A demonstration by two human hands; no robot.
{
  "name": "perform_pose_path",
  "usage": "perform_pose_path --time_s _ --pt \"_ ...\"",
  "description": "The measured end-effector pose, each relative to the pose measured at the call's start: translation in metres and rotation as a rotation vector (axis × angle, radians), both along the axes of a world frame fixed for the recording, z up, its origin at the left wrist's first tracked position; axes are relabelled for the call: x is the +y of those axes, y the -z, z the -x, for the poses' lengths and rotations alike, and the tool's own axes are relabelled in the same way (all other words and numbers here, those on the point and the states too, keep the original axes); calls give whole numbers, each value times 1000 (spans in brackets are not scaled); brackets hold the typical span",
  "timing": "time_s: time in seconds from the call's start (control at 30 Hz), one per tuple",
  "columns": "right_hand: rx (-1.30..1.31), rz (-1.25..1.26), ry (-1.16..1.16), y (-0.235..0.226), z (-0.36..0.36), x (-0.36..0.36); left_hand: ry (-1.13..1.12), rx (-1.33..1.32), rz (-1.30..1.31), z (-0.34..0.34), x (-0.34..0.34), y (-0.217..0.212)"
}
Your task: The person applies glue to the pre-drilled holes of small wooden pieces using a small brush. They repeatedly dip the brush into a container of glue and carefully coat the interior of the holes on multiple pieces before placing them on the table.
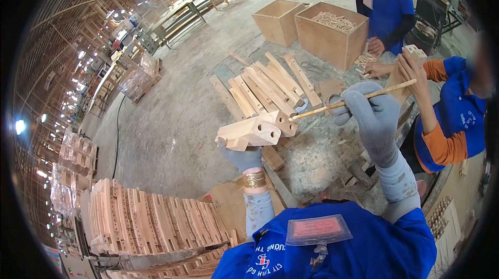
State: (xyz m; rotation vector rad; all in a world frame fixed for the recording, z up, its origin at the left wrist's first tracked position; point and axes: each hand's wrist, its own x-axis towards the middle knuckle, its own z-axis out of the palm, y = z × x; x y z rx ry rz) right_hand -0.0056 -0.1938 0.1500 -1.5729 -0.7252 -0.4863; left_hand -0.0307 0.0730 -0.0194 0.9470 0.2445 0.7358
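Observation:
My left hand (pixel 242 156), in a grey glove, grips a pair of pale wooden pieces (pixel 247 132) from below, with their end faces turned to the right. Round drilled holes show in those ends. My right hand (pixel 375 123), gloved too, is closed around a long thin wooden stick (pixel 332 106). The stick's left tip is at the end of the farther piece, close to a hole; whether it touches or enters is too small to tell. Several loose wooden bars (pixel 262 89) lie side by side just beyond the held pieces.
Long rows of drilled wooden parts (pixel 156 222) are stacked at the lower left. Beyond the bars stand two wooden bins (pixel 332 40), the right one filled with small dowels. At right, a co-worker in orange sleeves (pixel 447 146) holds a wooden piece; another person (pixel 387 6) handles dowels.

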Motion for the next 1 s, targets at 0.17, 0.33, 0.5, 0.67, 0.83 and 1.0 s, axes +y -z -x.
perform_pose_path --time_s 0.17,0.33,0.5,0.67,0.83,1.0 --pt "-97 184 25 1 -1 -8 106 -137 361 -4 -2 -8" --pt "-131 140 -31 2 0 -2 122 -146 329 -5 0 -4" --pt "46 106 -198 5 -1 3 128 -161 391 -5 1 -1" --pt "-125 94 -177 7 -4 5 90 -162 439 -5 1 -1" --pt "-1 71 -227 6 0 3 30 -139 473 -6 2 -6" --pt "133 -68 -144 7 -3 -6 40 -119 623 -8 -1 -13"
